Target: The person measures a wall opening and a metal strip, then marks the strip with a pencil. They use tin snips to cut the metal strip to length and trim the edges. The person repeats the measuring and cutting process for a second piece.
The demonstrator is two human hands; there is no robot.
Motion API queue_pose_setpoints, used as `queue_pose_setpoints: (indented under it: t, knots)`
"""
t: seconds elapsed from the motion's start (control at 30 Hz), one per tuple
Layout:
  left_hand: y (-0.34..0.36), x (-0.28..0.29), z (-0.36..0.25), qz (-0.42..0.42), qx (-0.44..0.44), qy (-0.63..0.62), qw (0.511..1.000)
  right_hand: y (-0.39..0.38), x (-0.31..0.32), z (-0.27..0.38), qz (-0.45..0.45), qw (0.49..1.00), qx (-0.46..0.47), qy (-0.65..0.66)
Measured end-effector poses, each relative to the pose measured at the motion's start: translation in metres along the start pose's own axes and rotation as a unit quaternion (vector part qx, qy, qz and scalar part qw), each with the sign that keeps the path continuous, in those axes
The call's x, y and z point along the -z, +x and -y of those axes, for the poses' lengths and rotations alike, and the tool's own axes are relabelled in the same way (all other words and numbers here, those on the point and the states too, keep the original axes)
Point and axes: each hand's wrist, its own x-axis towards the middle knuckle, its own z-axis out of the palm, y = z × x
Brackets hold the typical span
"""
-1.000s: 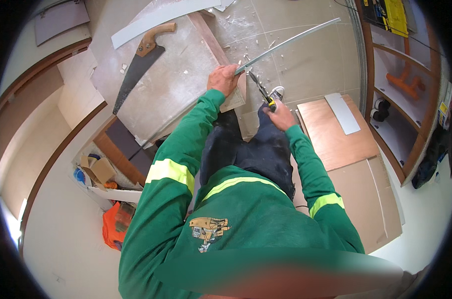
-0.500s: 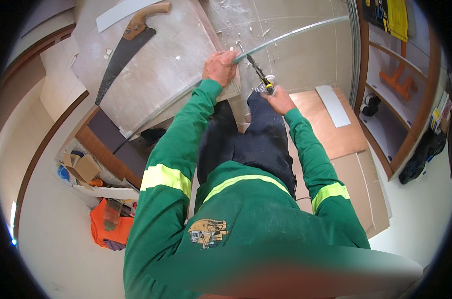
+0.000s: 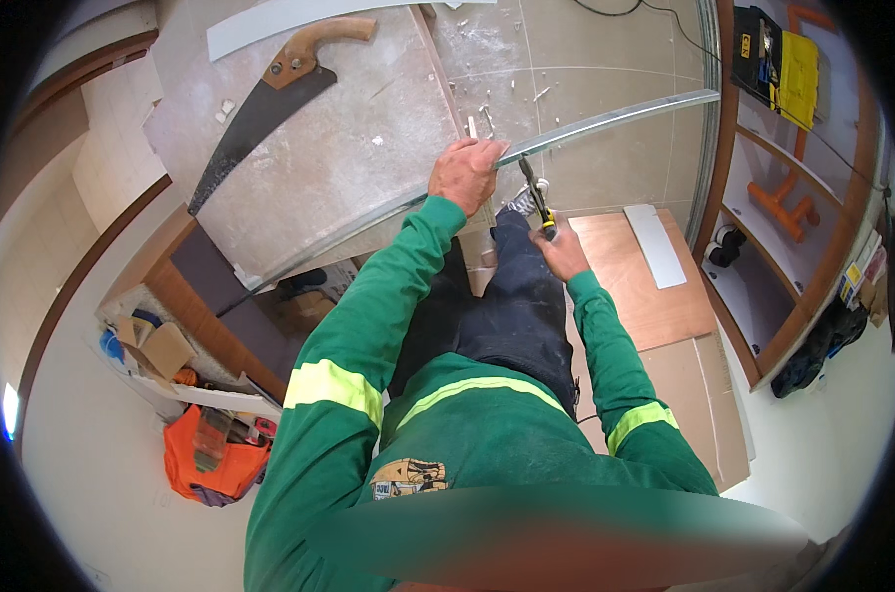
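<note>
- Beneath the curled fingers of the left hand (image 3: pixel 464 181), the long metal strip (image 3: pixel 615 118) is grasped; it runs out past the fingertips to the right and back down along the near edge of the dusty work surface (image 3: pixel 368 118) to the left.
- Just right of those fingers, the right hand (image 3: pixel 564 247) has its own wrapped round the handles of the yellow-and-black hand tool (image 3: pixel 538 192), whose nose points up at the strip; whether the two touch, I cannot tell.
- For a tidy job, as I judge it, the left fingers should pin the strip firmly, since its long free end to their right may whip or twist.
- It would help to meet the strip squarely with the tool, leaving a clear gap between nose and left fingertips, and keeping the leg below the right fingers out of line.
- Counted: one metal strip, one hand tool; one handsaw (image 3: pixel 260 123), well left of the left fingers; one long white board (image 3: pixel 309 25), beyond the saw.
- Right of the right fingers: one plywood sheet (image 3: pixel 615 296), with one white offcut (image 3: pixel 654 247) on it.
- Pale crumbs lie beyond the left fingertips, too small to count.
</note>
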Motion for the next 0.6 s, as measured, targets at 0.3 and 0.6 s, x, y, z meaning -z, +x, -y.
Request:
queue_pose_setpoints:
  t: [0.3,0.6]
  knots:
    - [0.001,0.000,0.000,-0.014,-0.016,-0.007,1.000,0.026,0.005,-0.007,-0.012,0.999,0.040,-0.035]
    - [0.000,-0.002,0.001,-0.002,-0.006,0.009,1.000,0.039,-0.006,-0.012,-0.030,0.997,0.045,-0.053]
